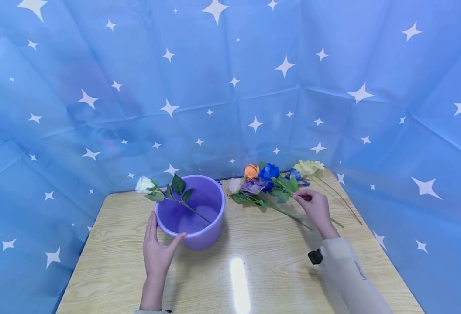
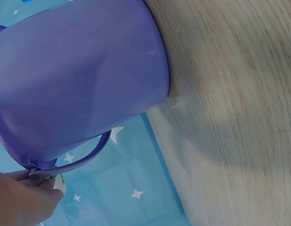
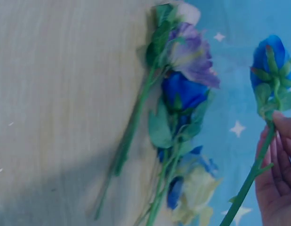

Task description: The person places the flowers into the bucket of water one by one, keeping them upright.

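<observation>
Around the near left rim of the purple bucket [image 1: 208, 233] is my left hand [image 1: 157, 253], its fingers straight along the outside and the thumb spread over the front rim. In the left wrist view its fingertips touch the rim beside the bucket's handle [image 2: 91, 155]. A white rose [image 1: 146, 185] leans in the bucket, its bloom past the left rim and its stem inside. My right hand [image 1: 317, 211] pinches the green stem of a blue rose [image 3: 268, 56], held above the other flowers with its bloom tilted away from me.
A purple flower [image 1: 252, 186], an orange rose [image 1: 251, 171], a pale pink rose [image 1: 235, 186], another blue flower [image 3: 185, 92] and a yellow flower [image 1: 309, 167] lie bunched at the table's back right. Blue star-patterned cloth [image 1: 230, 109] surrounds the wooden table [image 1: 108, 261].
</observation>
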`<state>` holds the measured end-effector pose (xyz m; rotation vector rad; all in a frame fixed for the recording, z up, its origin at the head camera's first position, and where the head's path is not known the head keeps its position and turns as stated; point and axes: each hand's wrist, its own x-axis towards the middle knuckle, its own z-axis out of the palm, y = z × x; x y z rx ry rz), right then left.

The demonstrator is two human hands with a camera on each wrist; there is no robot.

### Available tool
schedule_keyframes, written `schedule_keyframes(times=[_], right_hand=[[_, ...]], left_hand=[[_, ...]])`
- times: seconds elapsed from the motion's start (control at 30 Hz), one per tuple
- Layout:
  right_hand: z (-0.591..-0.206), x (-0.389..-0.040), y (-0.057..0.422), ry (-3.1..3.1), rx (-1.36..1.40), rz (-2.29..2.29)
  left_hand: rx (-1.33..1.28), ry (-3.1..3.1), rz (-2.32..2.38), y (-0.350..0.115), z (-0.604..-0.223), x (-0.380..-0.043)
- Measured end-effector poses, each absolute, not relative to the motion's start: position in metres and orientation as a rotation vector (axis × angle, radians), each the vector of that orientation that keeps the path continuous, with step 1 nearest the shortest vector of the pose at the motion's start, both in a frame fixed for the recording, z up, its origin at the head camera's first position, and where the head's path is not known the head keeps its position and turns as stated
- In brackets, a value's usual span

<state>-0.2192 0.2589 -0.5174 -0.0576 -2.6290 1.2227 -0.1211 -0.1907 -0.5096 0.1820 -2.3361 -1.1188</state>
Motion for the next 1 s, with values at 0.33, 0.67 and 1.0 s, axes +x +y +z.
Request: schedule_keyframes(times=[0.33,0.67,1.0], right_hand=[[-0.493,-0.233,0.238,-2.521,0.014,1.255],[-0.461,-0.255,0.203,-2.431,0.091,1.327],[-0.417,-0.27,0.152,-2.358,0.261,1.409]], left_hand=[[0.162,-2.308,-1.22,-0.181,-0.503,-0.115],[0.199,-2.206,-1.246,-0.166,-0.512,-0.112],[0.231,-2.146,-1.176,-0.157,-0.515,-0.111]])
